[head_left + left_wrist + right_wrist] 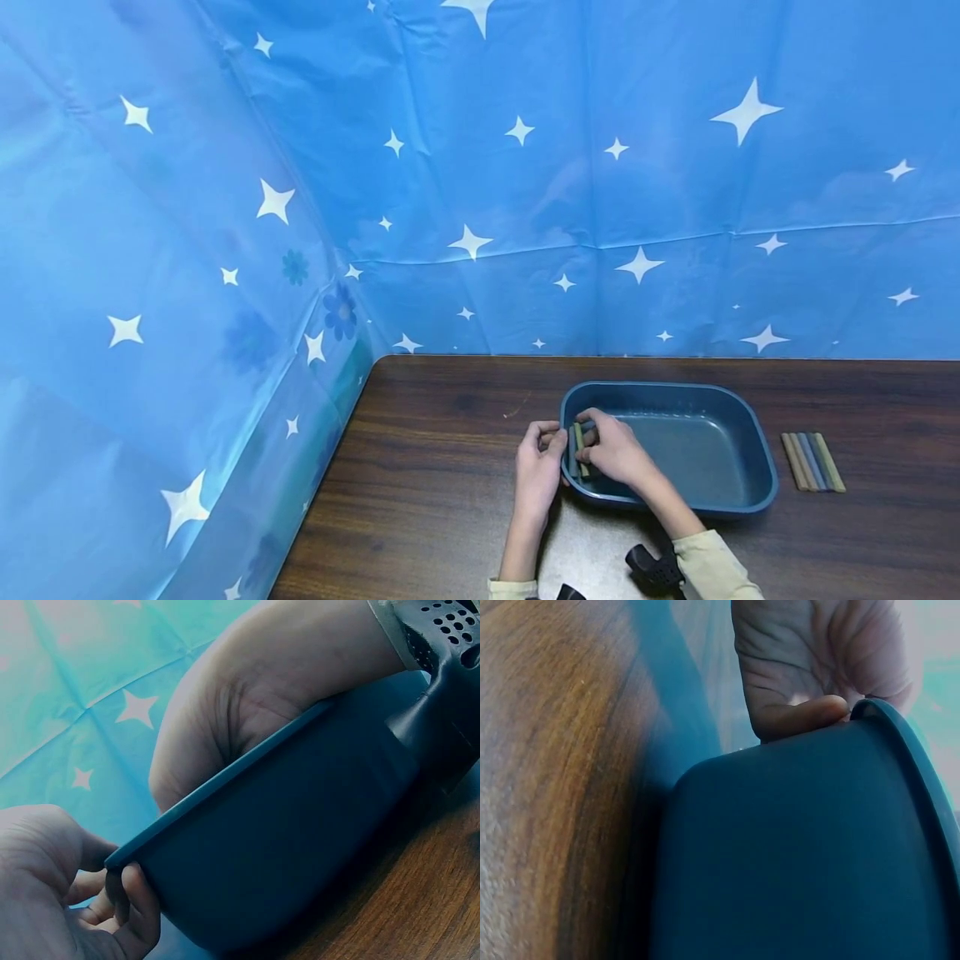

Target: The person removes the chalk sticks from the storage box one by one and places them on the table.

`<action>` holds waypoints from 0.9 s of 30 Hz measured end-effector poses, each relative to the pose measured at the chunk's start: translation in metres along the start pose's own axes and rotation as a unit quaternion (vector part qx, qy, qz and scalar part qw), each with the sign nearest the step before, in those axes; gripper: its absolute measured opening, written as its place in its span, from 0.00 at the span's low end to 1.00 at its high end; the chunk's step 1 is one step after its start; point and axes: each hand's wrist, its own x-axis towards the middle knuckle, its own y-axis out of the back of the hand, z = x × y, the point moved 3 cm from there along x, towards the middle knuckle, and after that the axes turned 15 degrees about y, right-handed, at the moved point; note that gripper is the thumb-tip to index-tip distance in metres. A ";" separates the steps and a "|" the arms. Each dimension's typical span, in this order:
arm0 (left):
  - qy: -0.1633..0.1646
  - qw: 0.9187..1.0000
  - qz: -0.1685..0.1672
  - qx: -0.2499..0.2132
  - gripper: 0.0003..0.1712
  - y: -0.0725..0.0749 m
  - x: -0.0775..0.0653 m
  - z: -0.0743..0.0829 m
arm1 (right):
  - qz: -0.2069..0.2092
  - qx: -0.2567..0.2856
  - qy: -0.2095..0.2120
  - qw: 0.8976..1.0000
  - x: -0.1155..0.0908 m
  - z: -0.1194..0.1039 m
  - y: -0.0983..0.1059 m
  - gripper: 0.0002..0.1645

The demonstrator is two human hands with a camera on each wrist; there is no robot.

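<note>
A dark blue rectangular basin (pixel 675 386) stands on the table. At its left end my left hand (pixel 538 467) pinches the rim, with fingers on both sides of the edge in the left wrist view (pixel 45 877). My right hand (pixel 615 450) reaches inside that same end, thumb and fingertips at the two ends of a yellow-green stick (pixel 581 442). Close beside it, along the left wall, lies a grey-blue stick (pixel 572 454). In both wrist views the basin's wall hides the sticks.
To the right of the basin, several slim sticks (pixel 813 462) in tan, grey-blue and olive lie side by side. A blue sheet with white stars (pixel 480 167) hangs behind and left of the brown wooden table (pixel 420 483). Black wrist mounts (pixel 654 568) sit near the sleeves.
</note>
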 end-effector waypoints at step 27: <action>-0.019 1.000 0.018 -0.008 0.14 -0.002 -0.001 -0.001 | 0.062 0.093 0.000 0.994 -0.026 0.022 0.072 0.30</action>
